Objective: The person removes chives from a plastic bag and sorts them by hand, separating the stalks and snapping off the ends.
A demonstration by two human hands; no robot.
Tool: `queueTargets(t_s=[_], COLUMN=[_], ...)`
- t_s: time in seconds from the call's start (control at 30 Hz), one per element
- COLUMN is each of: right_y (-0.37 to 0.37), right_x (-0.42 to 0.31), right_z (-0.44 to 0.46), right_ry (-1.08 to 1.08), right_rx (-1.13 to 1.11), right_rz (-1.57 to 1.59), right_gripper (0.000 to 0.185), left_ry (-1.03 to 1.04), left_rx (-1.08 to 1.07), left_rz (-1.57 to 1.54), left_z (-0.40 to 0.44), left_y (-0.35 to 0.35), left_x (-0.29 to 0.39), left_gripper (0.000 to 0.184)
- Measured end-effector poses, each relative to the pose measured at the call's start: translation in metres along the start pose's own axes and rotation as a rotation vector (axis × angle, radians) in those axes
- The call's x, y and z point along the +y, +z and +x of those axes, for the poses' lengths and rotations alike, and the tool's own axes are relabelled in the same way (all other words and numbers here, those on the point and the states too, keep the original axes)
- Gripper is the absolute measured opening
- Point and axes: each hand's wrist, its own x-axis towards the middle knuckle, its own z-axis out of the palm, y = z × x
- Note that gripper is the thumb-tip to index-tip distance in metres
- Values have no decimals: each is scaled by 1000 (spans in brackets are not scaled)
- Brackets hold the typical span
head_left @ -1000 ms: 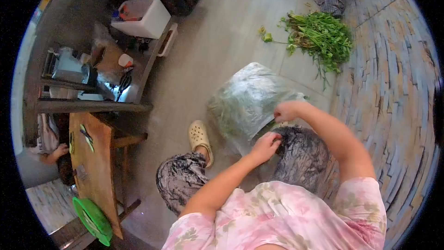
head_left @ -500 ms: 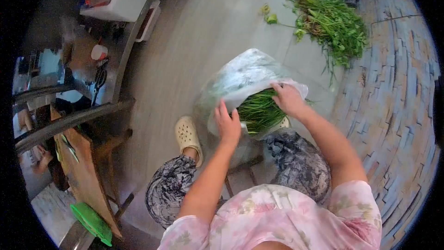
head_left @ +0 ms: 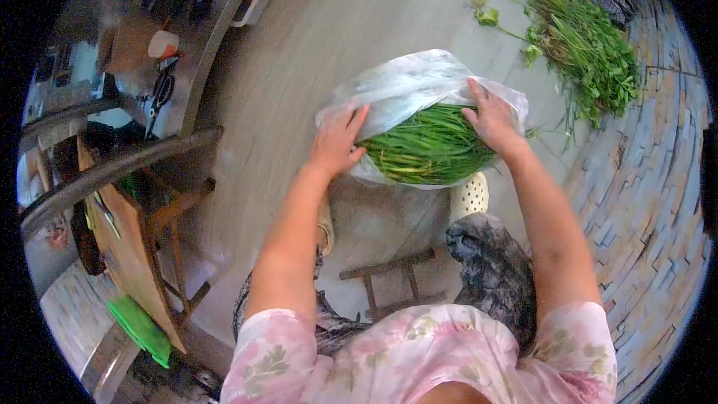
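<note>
A translucent white plastic bag (head_left: 419, 75) lies on the floor between my feet, its mouth facing me. Inside its mouth is a thick bundle of chives (head_left: 426, 146), long thin green blades with a few yellowed ends. At the left side of the mouth, my left hand (head_left: 335, 141) touches the bag and the blades, thumb and fingers apart. My right hand (head_left: 495, 118) rests on the bag's right rim, fingers spread, thumb over the chives. Some of its fingers are hard to make out against the plastic.
A heap of leafy green stems (head_left: 583, 52) lies on the floor at the upper right, beside patterned brick-like flooring (head_left: 636, 179). A low wooden stool frame (head_left: 389, 269) shows between my legs. On the left stand a dark-edged table (head_left: 202, 75), scissors (head_left: 161, 90) and a green basket (head_left: 138, 329).
My hands have spread farther apart, and the bag's mouth is wider. More of the chives shows. The bag and hands sit higher in view, and the camera view has shifted.
</note>
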Motion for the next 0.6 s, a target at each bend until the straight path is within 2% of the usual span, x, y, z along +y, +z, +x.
queueTargets(t_s=[0.1,0.2,0.3,0.33,0.43,0.47,0.6], right_y=[19,26,-3,-4,-13,-4,-2], right_x=[8,5,-20,-26,-48,-51,-98], right_z=[3,-4,-13,-18,-31,-35,-52], right_ry=[-92,-79,-59,-107,-200,-336,-645], right_rx=[130,-7,-122,-64,-48,76,-161], right_rz=[69,256,323,246,170,94,209], right_gripper=[59,57,57,52,44,36,32], left_ry=[-3,-380,-541,-509,-641,-623,-726], left_rx=[65,68,168,312,198,346,325], left_rz=[-197,-157,6,-10,-160,-173,-339], left_z=[14,5,-5,-9,-9,-7,13], left_y=[2,1,3,13,12,9,-19], left_x=[-27,2,33,27,5,2,1], left_gripper=[71,62,56,40,24,17,14])
